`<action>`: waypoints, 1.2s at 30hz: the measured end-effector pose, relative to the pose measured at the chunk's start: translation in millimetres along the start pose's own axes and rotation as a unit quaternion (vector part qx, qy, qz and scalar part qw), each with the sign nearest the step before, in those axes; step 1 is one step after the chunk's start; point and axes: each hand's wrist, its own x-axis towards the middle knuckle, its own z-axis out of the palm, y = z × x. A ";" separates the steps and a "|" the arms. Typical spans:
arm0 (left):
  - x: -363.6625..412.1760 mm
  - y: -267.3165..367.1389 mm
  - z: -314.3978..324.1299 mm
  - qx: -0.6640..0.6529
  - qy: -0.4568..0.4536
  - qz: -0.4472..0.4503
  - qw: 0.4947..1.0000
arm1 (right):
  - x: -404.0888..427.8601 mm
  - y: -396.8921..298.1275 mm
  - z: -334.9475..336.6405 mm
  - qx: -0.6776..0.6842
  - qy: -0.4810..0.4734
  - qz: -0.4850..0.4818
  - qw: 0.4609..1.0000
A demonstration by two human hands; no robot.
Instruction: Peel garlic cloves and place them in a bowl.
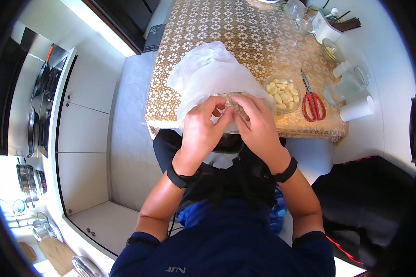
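My left hand [202, 124] and my right hand [260, 126] meet at the fingertips over a white plastic bag [211, 76] spread at the table's near edge. Thumbs and forefingers pinch a small pale piece, apparently a garlic clove, mostly hidden by the fingers. Papery garlic skins [242, 108] show on the bag beneath and between the hands. Just right of the bag, a clear round bowl [299, 104] holds several peeled garlic cloves [283, 94]. Scissors [312, 98] with red handles lie beyond the bowl, blades pointing away from me.
A patterned cloth covers the table [194, 31]. Along the right wall stand a glass jar [348, 86], a white cylinder [357, 108], a small glass bowl [332, 50] and a white holder [326, 27]. White cabinets [83, 131] and a stove [43, 100] line the left.
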 end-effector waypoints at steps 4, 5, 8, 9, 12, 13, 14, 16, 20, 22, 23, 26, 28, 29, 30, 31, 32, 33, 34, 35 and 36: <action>-1.8 2.2 0.7 -0.045 -0.016 0.005 0.999 | -1.3 -3.2 -0.6 0.059 0.000 0.025 0.998; -2.0 1.0 1.5 -0.045 -0.014 0.002 0.999 | 0.1 -5.7 -2.8 0.056 -0.001 0.035 0.998; -3.7 -1.8 3.8 -0.071 -0.003 0.031 0.997 | -0.2 -1.3 -2.5 0.062 0.000 0.047 0.997; -4.0 -0.4 2.9 -0.073 -0.002 0.037 0.997 | -1.0 1.5 -0.9 0.073 0.007 0.049 0.996; -4.0 2.8 0.8 -0.079 0.000 0.047 0.996 | -4.2 5.2 3.4 0.171 0.011 0.124 0.977; -3.3 3.7 0.3 -0.083 -0.001 0.052 0.995 | -4.8 6.8 4.3 0.171 0.009 0.125 0.977; -2.3 4.4 -0.1 -0.084 -0.001 0.051 0.995 | -5.1 8.8 4.9 0.237 0.007 0.141 0.961; -1.5 4.3 -2.4 -0.096 -0.006 0.040 0.995 | -5.0 11.0 7.1 0.305 0.001 0.157 0.939; -1.3 4.6 -3.5 -0.104 -0.001 0.028 0.994 | -6.8 15.7 7.3 0.384 -0.021 0.177 0.906; -0.5 4.0 -4.3 -0.095 -0.014 0.017 0.995 | -6.4 16.0 6.9 0.398 -0.027 0.171 0.901; -0.1 3.7 -4.7 -0.096 -0.014 0.017 0.995 | -5.3 14.8 5.6 0.391 -0.029 0.172 0.904; 0.4 4.0 -6.2 -0.095 -0.018 0.023 0.995 | -4.1 13.8 4.3 0.379 -0.019 0.161 0.911; 0.5 5.8 -7.2 -0.092 -0.025 0.013 0.995 | -3.8 14.7 4.2 0.375 -0.008 0.149 0.915; 0.7 6.5 -7.3 -0.092 -0.025 0.012 0.995 | -3.6 15.7 3.8 0.364 -0.015 0.157 0.918; 1.0 7.3 -7.7 -0.095 -0.026 0.011 0.995 | -3.5 16.1 3.5 0.353 -0.022 0.165 0.921; 1.2 7.7 -7.8 -0.098 -0.026 0.009 0.995 | -3.5 15.5 3.4 0.353 -0.022 0.165 0.921; 1.0 7.1 -6.5 -0.097 -0.026 0.009 0.995 | -3.1 14.4 3.1 0.345 -0.025 0.168 0.923; 0.9 5.8 -3.8 -0.102 -0.024 0.014 0.994 | -2.5 13.1 2.3 0.336 -0.028 0.171 0.926; 0.7 4.8 -2.0 -0.106 -0.022 0.019 0.994 | -1.7 11.5 1.4 0.336 -0.028 0.171 0.926; 0.6 4.1 -1.6 -0.107 -0.023 0.019 0.994 | -0.7 9.6 0.6 0.303 -0.028 0.162 0.939; 0.3 3.6 -1.2 -0.104 -0.031 0.013 0.994 | -0.4 8.6 0.1 0.269 -0.028 0.154 0.950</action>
